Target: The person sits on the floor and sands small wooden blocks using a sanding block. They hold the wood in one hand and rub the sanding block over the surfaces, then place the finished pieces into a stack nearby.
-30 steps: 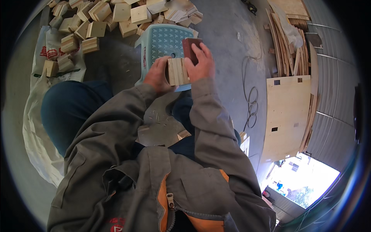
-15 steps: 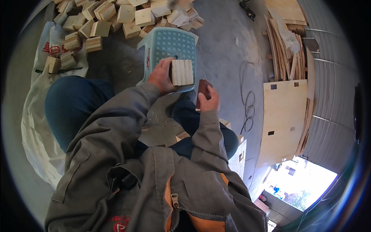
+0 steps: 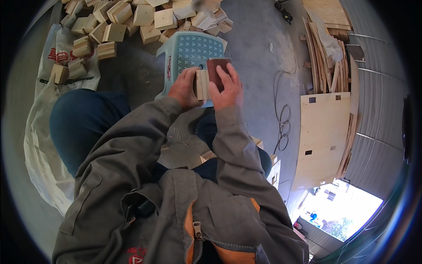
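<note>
Layered wooden block (image 3: 201, 86), gripped from its left by the left hand (image 3: 183, 90), is over the pale-blue stool (image 3: 193, 46), layer lines pointing away from the person, long axis unclear. Rightward, a reddish-brown block (image 3: 216, 67), lengthwise likewise, is held in the right hand (image 3: 227, 91).

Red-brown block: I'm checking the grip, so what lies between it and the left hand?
The head view shows a layered wooden block between the left hand and the red-brown block.
</note>
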{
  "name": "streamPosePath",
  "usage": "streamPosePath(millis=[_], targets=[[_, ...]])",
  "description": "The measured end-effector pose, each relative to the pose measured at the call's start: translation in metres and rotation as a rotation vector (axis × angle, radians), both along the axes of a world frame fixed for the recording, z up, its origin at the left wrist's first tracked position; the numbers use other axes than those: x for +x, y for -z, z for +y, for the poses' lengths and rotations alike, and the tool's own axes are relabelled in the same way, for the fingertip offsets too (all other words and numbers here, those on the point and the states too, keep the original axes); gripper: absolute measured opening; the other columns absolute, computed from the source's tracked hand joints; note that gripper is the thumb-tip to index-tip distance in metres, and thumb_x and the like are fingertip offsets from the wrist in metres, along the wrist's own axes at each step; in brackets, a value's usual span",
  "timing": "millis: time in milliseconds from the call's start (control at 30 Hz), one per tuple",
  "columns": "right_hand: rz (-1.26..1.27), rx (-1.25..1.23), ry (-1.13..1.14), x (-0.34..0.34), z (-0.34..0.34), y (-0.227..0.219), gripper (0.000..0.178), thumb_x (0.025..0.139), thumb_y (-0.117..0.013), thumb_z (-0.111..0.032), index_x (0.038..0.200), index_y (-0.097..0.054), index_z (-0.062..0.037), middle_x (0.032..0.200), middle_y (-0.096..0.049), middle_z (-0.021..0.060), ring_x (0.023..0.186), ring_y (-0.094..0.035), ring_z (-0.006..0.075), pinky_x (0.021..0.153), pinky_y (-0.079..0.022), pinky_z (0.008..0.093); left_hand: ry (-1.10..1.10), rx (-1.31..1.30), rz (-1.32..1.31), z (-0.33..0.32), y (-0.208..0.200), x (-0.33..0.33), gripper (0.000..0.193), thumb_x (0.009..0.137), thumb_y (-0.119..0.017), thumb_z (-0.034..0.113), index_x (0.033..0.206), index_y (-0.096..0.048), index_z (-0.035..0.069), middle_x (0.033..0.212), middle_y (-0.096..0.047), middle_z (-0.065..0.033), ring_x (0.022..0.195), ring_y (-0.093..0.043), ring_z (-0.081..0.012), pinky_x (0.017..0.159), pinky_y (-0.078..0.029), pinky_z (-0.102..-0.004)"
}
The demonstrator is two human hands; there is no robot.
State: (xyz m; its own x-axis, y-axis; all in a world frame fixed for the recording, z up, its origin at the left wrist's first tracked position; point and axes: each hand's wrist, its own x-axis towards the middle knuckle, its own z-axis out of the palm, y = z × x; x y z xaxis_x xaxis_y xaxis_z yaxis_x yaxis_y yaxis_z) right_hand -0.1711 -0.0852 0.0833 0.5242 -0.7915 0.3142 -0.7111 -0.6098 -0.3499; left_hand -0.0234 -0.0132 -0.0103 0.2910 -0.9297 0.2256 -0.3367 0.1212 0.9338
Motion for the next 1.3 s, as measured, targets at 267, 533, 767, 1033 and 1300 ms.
streamPosePath(millis=[267,533,767,1033,1300], targets=[[0.154,0.094,0.116,0.037,-0.046,-0.007,0.056,0.084,-0.08,-0.024,0.14,-0.072,-0.0188,0.156,-0.057,0.0142,0.135,-0.058,0.0376,0.114,-0.048,0.047,0.003,0.003,0.023,-0.008,-0.002,-0.001,0.1,0.066,-0.097,0.021,0.149,-0.044,0.003,0.141,-0.055,-0.0228,0.135,-0.054,-0.0426,0.115,-0.047,-0.0474],[0.063,-0.025,-0.001,-0.02,0.072,-0.008,0.06,0.083,-0.081,-0.021,0.142,-0.07,-0.0171,0.159,-0.052,0.0145,0.128,-0.059,0.0384,0.109,-0.047,0.0517,-0.001,-0.043,0.005,-0.015,0.005,-0.002,0.099,0.068,-0.097,0.03,0.149,-0.045,0.008,0.143,-0.055,-0.0225,0.134,-0.056,-0.0433,0.112,-0.05,-0.0459],[0.055,0.01,-0.043,-0.029,0.107,-0.014,0.064,0.08,-0.083,-0.015,0.142,-0.069,-0.0157,0.159,-0.053,0.0172,0.128,-0.059,0.0382,0.108,-0.047,0.0498,-0.001,-0.048,0.029,-0.01,0.008,0.001,0.094,0.074,-0.096,0.032,0.149,-0.045,0.009,0.143,-0.055,-0.0227,0.133,-0.057,-0.0434,0.112,-0.05,-0.0465],[0.027,-0.012,0.003,0.04,0.0,0.0,0.053,0.085,-0.08,-0.019,0.138,-0.073,-0.0153,0.154,-0.059,0.0165,0.13,-0.061,0.0393,0.11,-0.05,0.0477,-0.01,-0.065,0.055,-0.009,0.013,-0.002,0.097,0.07,-0.095,0.022,0.15,-0.042,0.009,0.144,-0.054,-0.0228,0.136,-0.054,-0.044,0.113,-0.049,-0.0471],[0.133,0.055,0.084,0.058,-0.041,-0.006,0.053,0.086,-0.079,-0.025,0.138,-0.073,-0.0183,0.154,-0.059,0.0145,0.129,-0.062,0.0395,0.111,-0.049,0.0482,0.011,-0.022,0.056,-0.007,-0.005,-0.003,0.099,0.067,-0.094,0.018,0.151,-0.041,0.008,0.143,-0.054,-0.0217,0.135,-0.055,-0.0433,0.113,-0.049,-0.0458]])
